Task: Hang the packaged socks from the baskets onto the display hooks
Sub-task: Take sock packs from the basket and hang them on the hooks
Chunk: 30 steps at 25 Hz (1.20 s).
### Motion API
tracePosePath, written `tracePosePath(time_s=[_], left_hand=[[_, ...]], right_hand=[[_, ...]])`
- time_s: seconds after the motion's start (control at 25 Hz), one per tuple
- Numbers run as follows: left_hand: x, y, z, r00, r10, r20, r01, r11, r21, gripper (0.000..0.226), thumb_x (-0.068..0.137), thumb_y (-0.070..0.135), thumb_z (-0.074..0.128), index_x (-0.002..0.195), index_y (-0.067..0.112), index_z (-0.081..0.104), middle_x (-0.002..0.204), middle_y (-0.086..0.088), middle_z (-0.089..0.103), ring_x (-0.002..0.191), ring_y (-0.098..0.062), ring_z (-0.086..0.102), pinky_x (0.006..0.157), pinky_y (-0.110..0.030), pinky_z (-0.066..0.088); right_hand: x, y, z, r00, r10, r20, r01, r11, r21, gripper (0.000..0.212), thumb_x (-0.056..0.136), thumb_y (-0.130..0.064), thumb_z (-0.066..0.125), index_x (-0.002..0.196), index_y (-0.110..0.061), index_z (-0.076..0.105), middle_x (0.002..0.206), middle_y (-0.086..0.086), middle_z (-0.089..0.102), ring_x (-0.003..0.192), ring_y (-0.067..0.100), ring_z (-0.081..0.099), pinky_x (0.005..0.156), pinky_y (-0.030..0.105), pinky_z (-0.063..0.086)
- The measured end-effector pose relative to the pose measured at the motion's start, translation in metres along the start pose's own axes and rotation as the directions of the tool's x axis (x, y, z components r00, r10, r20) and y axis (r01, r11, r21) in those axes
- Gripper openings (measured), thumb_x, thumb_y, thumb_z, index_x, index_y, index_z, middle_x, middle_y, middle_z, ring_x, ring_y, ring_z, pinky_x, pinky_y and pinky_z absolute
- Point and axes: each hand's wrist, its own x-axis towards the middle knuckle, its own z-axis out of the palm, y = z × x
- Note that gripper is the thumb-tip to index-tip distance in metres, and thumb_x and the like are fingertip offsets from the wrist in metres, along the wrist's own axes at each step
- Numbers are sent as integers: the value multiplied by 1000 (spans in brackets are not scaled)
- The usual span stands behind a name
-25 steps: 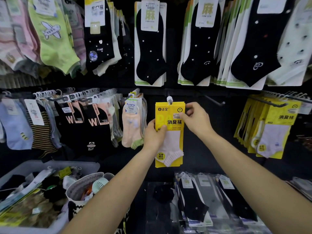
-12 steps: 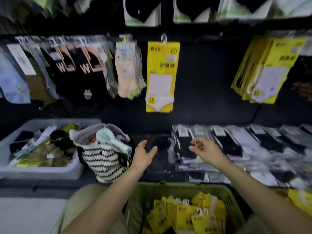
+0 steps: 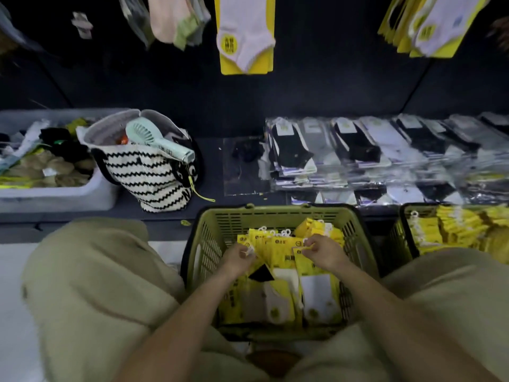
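Note:
A green basket (image 3: 220, 224) sits between my knees, filled with several yellow sock packs (image 3: 278, 252) with white hooks. My left hand (image 3: 238, 260) is inside it, fingers curled and pinching a white hook at the top of a pack. My right hand (image 3: 321, 250) is also inside, pinching the top of another yellow pack (image 3: 316, 290). One yellow pack with a white sock (image 3: 245, 37) hangs on the dark display wall above. A second basket (image 3: 405, 235) of yellow packs stands at the right.
A black-and-white zigzag bag (image 3: 148, 175) with a mint hand fan (image 3: 154, 139) stands on the ledge, left of the basket. A grey bin (image 3: 68, 197) of loose socks is far left. Clear-wrapped black and white socks (image 3: 358, 150) lie along the ledge. More yellow packs (image 3: 429, 26) hang upper right.
Both hands left the yellow pack hanging on the hook and dropped into the green basket, where they now pinch packs. My view has tilted down from the wall to the basket.

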Motion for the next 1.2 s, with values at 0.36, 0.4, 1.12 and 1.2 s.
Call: tracePosePath(time_s=[0.36,0.4,1.12,1.2], left_hand=[[14,-3,38,992,-41,123,33,997,68,44,92,24,55,131,6,46,129,-11,54,115,-26,54,93,-34,47],[15,-1,46,989,-39,143,30,997,64,44,92,23,55,132,5,45,129,-12,54,115,-26,54,92,-33,46],[48,53,147,991,-50,121,57,997,-52,52,88,14,61,132,6,34,104,-7,57,83,-16,55,71,-27,44],[49,57,145,986,-108,130,121,988,-93,57,85,15,65,133,7,36,120,-10,54,101,-22,56,77,-26,44]], right_hand=[[-16,70,23,920,379,-98,-338,895,291,42,79,-23,71,113,-5,52,110,17,63,102,35,59,73,33,44],[-18,71,29,918,384,-97,-327,874,359,48,77,-20,73,116,-6,51,111,16,62,104,35,58,75,34,45],[21,82,35,934,351,-64,-301,872,386,77,75,-28,76,137,-10,34,132,15,48,123,34,46,96,41,43],[21,82,33,928,367,-64,-297,833,467,67,75,-23,77,130,-10,41,125,11,57,116,31,54,89,37,45]])
